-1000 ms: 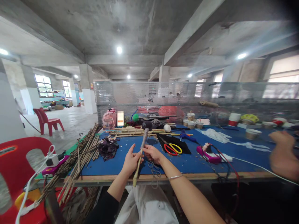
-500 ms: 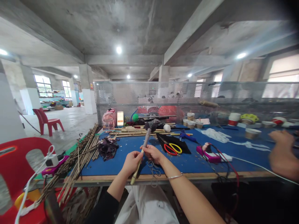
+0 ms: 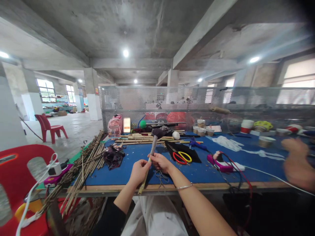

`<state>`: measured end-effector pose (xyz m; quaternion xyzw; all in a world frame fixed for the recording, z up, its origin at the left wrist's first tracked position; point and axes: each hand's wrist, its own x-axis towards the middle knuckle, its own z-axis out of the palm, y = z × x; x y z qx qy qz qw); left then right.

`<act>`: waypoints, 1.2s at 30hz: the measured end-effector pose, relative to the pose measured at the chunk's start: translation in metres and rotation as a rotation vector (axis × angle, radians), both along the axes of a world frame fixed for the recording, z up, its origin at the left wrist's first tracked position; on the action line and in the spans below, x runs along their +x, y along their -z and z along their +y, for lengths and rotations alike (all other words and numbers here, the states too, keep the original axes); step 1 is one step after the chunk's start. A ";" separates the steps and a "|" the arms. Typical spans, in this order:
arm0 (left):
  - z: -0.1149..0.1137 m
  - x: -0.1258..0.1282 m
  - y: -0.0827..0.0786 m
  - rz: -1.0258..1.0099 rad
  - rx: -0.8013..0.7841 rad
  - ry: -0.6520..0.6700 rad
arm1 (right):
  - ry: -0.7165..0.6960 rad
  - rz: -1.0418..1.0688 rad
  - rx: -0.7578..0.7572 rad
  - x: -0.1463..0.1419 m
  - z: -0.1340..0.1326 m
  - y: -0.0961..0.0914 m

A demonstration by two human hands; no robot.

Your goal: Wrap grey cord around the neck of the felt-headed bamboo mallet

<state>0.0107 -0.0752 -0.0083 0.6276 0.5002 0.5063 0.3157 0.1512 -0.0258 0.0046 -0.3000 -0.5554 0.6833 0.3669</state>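
Observation:
A bamboo stick (image 3: pixel 143 184) slants up and away from me above the table's front edge. Its upper part is wrapped in grey strip (image 3: pixel 154 144), and a dark cloth-like bundle sits at its top end (image 3: pixel 157 132). My left hand (image 3: pixel 138 171) is closed around the bare lower part. Just above it, my right hand (image 3: pixel 160 162) pinches the stick where the grey wrapping ends. Loose grey cord (image 3: pixel 161 178) hangs in loops below my right hand; whether its fingers also grip the cord is hidden.
Red-and-yellow-handled scissors (image 3: pixel 182 157) lie on black cloth, near a blue glue gun (image 3: pixel 197 143). Thin sticks (image 3: pixel 92 154) and crumpled dark cloth (image 3: pixel 114 156) lie left. A purple power strip (image 3: pixel 221 163) with cables is right. A co-worker's blurred hand (image 3: pixel 296 157) is far right.
The stick has turned slightly in my hands, its lower end shifting a little to the right and up. Both my hands keep their places. The co-worker's hand moves slightly.

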 end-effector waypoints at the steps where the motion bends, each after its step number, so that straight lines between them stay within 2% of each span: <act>1: 0.001 -0.001 0.001 -0.005 -0.008 0.039 | -0.006 -0.002 -0.003 0.000 0.000 0.000; 3: 0.002 -0.002 0.002 -0.001 -0.034 0.115 | -0.005 -0.006 0.000 0.001 0.000 0.000; 5: 0.003 -0.001 0.004 0.008 -0.046 0.133 | 0.022 -0.006 0.014 0.001 0.001 0.001; 9: 0.005 0.002 0.006 0.014 0.009 -0.002 | 0.080 -0.013 0.034 0.000 0.003 0.004; 11: 0.005 0.001 0.006 0.004 0.005 -0.023 | 0.074 -0.014 0.033 0.000 0.003 0.004; 19: 0.003 -0.001 0.004 -0.014 -0.032 0.099 | -0.003 -0.014 0.000 0.000 -0.001 0.000; 24: -0.002 0.006 -0.001 0.063 0.029 -0.070 | 0.059 -0.033 0.024 -0.002 0.000 0.003; 26: -0.003 0.006 -0.002 0.055 0.018 -0.083 | 0.052 -0.029 0.027 -0.003 0.000 0.004; 30: -0.001 0.002 0.001 -0.020 0.001 -0.004 | 0.031 -0.011 0.049 -0.002 0.001 0.004; 34: 0.001 -0.001 0.004 -0.080 -0.088 0.129 | 0.017 0.008 0.028 0.000 0.001 0.003; 36: 0.001 0.001 0.003 -0.084 -0.114 0.152 | 0.012 -0.001 0.019 0.000 0.001 0.003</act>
